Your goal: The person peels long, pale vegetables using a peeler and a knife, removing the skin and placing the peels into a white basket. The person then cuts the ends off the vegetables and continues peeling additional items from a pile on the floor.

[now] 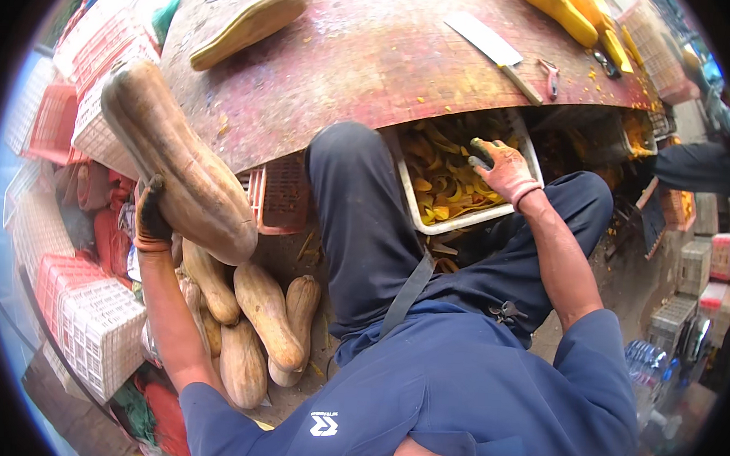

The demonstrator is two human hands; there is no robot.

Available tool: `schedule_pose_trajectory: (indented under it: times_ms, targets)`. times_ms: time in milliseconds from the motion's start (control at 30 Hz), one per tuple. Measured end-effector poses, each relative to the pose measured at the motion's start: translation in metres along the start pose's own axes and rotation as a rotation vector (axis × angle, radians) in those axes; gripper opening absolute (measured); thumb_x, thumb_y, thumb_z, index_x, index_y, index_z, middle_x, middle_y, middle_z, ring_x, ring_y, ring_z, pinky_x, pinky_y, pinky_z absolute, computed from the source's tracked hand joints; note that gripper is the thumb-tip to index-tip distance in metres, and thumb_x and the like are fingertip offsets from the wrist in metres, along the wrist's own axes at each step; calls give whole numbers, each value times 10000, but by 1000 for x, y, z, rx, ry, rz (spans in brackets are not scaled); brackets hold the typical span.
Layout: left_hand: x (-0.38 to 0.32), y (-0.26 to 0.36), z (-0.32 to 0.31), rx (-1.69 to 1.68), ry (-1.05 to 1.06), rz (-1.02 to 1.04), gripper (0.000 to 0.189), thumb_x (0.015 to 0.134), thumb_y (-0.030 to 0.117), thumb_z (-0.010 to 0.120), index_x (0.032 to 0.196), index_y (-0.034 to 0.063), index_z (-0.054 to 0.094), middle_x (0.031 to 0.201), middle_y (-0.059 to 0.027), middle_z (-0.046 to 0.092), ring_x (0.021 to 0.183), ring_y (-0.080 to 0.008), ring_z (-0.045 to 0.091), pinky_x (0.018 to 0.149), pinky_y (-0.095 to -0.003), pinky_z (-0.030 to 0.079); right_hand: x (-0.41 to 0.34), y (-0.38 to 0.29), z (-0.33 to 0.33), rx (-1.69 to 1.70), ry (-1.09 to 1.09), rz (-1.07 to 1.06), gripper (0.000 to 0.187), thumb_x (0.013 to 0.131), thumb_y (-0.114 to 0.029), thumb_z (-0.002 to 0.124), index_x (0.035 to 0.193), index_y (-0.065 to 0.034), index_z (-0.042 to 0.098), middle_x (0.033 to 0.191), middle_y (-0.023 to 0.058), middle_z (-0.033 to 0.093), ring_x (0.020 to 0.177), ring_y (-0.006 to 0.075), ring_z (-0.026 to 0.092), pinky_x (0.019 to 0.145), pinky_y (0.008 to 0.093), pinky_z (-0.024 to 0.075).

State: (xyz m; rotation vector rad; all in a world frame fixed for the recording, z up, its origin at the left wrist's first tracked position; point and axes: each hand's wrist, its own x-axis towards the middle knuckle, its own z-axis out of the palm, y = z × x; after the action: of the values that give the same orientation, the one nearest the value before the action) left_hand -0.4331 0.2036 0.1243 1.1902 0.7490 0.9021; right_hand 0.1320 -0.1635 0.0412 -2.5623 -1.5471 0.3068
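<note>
My left hand (153, 219), in an orange work glove with a dark palm, holds a large tan squash (181, 159) from its left side, near the table's left edge. Gloved in orange too, my right hand (501, 168) hovers over a white crate (468, 225) of yellow-orange peelings (443, 191), fingers apart and nothing in them. On the stained red table (348, 62) lie a cleaver with a wooden handle (486, 41), a pink-handled peeler (550, 80) and another tan squash (248, 27). Peeled yellow squashes (563, 16) lie at its far right.
Several unpeeled squashes (260, 309) are piled on the ground to the left. Plastic crates (94, 332) are stacked beyond them. A red crate (284, 194) stands beneath the table. At right are another person's dark-clothed leg (697, 168) and a large clear bottle (645, 357).
</note>
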Motion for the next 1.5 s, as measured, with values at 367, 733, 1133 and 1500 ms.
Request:
schedule_pose_trajectory:
  times_ms: [367, 733, 1133, 1500]
  targets:
    - [193, -34, 314, 1364, -605, -129, 774, 647, 524, 898, 1143, -38, 706, 1019, -165, 745, 937, -243, 716, 875, -375, 551, 44, 24, -74, 33, 256, 86, 544, 946, -407, 655, 1418, -153, 567, 1234, 180, 643, 1077, 360, 668, 928, 434, 547]
    - [189, -55, 402, 1533, -853, 98, 975, 609, 627, 869, 1267, -47, 618, 1184, -263, 693, 1123, -358, 680, 986, -419, 523, 172, 91, -67, -245, 12, 241, 442, 970, -299, 581, 1377, -127, 599, 1193, 190, 710, 1107, 365, 686, 921, 499, 538]
    - [166, -82, 457, 1784, -503, 124, 904, 616, 612, 887, 1229, -4, 635, 1159, -221, 720, 1101, -340, 704, 970, -427, 548, 169, 83, -81, 18, 3, 194, 538, 931, -344, 629, 1377, -50, 572, 1254, 269, 670, 1155, 413, 653, 977, 503, 511]
    - [168, -84, 454, 1763, -524, 152, 896, 621, 566, 895, 1234, -30, 627, 1158, -247, 713, 1105, -371, 697, 969, -444, 543, 95, 33, -57, 1010, 202, 240, 613, 878, -293, 746, 1425, -78, 570, 1192, 218, 701, 1098, 354, 677, 954, 415, 524]
